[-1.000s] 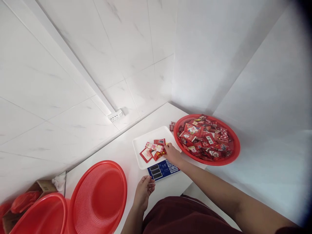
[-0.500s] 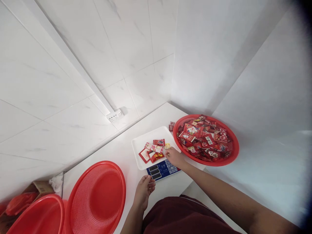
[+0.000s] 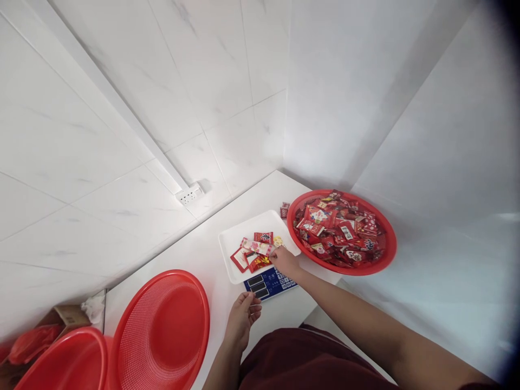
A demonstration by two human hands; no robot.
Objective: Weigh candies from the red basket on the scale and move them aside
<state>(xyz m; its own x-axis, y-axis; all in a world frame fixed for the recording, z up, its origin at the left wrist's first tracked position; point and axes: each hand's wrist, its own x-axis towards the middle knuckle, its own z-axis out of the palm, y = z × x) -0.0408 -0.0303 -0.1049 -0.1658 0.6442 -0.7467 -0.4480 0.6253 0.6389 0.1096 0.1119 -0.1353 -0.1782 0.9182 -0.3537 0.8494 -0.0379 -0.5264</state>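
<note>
My right hand (image 3: pixel 286 261) reaches over the near right edge of a white tray (image 3: pixel 239 238), which sits on a scale with a blue keypad (image 3: pixel 270 283). Its fingertips are pinched together on one of the red sweet packets (image 3: pixel 258 250) lying on the tray. A small yellow packet (image 3: pixel 278 241) lies just beyond the fingers. My left hand (image 3: pixel 241 319) rests on the white table in front of the scale, fingers curled in, with nothing visible in them. To the right stands a round red basket (image 3: pixel 349 269) heaped with red packets.
An empty red mesh basket (image 3: pixel 162 325) and a red basin (image 3: pixel 69 363) lie at the near left, beside a cardboard box (image 3: pixel 65 315). A wall socket (image 3: pixel 187 194) sits behind the table. A few loose packets (image 3: pixel 284 210) lie behind the full basket. White walls close in the corner.
My right hand has shifted slightly left along the tray's edge, and a yellow packet now lies on the tray. The left hand has stayed put.
</note>
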